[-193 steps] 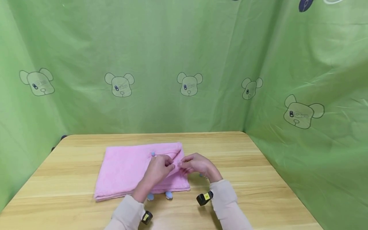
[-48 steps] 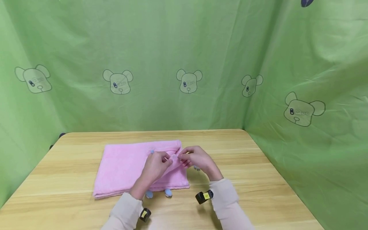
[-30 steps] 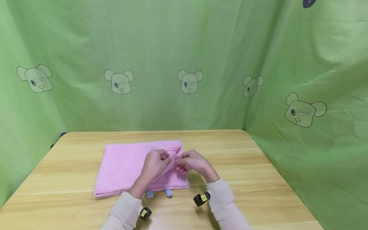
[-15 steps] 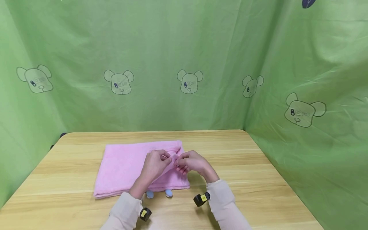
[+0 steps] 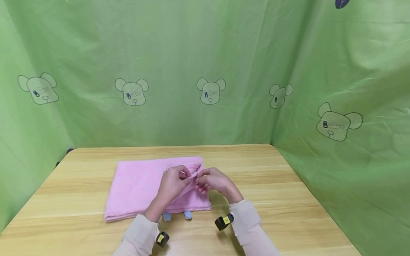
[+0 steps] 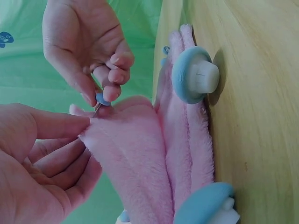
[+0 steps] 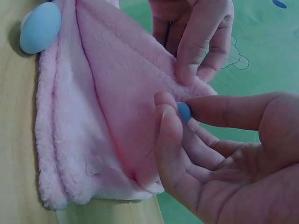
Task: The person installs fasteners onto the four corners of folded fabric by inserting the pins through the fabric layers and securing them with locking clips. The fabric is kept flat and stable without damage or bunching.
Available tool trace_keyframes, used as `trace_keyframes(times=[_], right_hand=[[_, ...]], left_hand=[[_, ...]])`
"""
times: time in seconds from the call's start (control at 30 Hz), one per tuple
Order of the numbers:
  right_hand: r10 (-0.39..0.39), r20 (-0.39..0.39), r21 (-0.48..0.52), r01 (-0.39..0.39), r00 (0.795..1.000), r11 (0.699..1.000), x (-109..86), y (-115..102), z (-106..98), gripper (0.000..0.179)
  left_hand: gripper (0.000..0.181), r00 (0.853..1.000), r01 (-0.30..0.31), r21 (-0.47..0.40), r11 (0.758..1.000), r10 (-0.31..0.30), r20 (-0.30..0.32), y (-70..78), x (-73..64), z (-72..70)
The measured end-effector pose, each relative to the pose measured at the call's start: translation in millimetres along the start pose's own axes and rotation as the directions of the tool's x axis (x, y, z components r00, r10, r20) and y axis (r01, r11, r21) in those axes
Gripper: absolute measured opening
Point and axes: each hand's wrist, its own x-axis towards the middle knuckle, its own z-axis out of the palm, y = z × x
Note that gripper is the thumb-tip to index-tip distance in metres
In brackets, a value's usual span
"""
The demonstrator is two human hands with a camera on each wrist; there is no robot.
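On table, pink cloth lies folded, flap lifted toward right end. Left hand pinches flap between thumb and fingers. Right hand, just beside, pinches blue-headed pin, thin shaft reaching flap; cannot tell whether it pierces. Two blue knobs, white-based, at cloth's near edge. Green curtain behind.

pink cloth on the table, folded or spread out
Folded: the pink cloth shows stacked edges in both wrist views, with one flap lifted.
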Motion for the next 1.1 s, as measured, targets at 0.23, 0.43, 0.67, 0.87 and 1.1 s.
trace_keyframes(times=[0.23, 0.43, 0.67, 0.87, 1.1], right_hand=[[-0.009, 0.026, 0.051, 0.008, 1.000, 0.999, 2.0, 1.5, -0.3, 0.035], [-0.007, 0.041, 0.065, 0.004, 0.999, 0.998, 4.7, 4.2, -0.3, 0.046], [-0.021, 0.031, 0.073, 0.019, 0.999, 0.997, 4.1, 6.6, 1.3, 0.036], [-0.040, 0.027, 0.089, 0.038, 0.999, 0.995, 3.2, 6.0, 2.0, 0.034], [-0.017, 0.013, 0.110, 0.015, 1.000, 0.994, 5.3, 6.5, 3.3, 0.030]], left_hand=[[0.012, 1.000, -0.027, 0.020, 0.999, 0.027, 0.003, -0.6, 0.5, -1.0], [0.017, 0.995, -0.096, 0.034, 0.995, 0.096, 0.016, -1.6, 1.2, -0.6], [0.013, 0.998, -0.056, 0.034, 0.998, 0.055, 0.034, -0.9, 1.4, -0.8], [0.014, 0.999, -0.035, 0.044, 0.998, 0.034, 0.026, -0.5, 1.0, -0.9], [0.013, 0.999, -0.033, 0.064, 0.997, 0.032, 0.022, -0.8, 0.9, -1.6]])
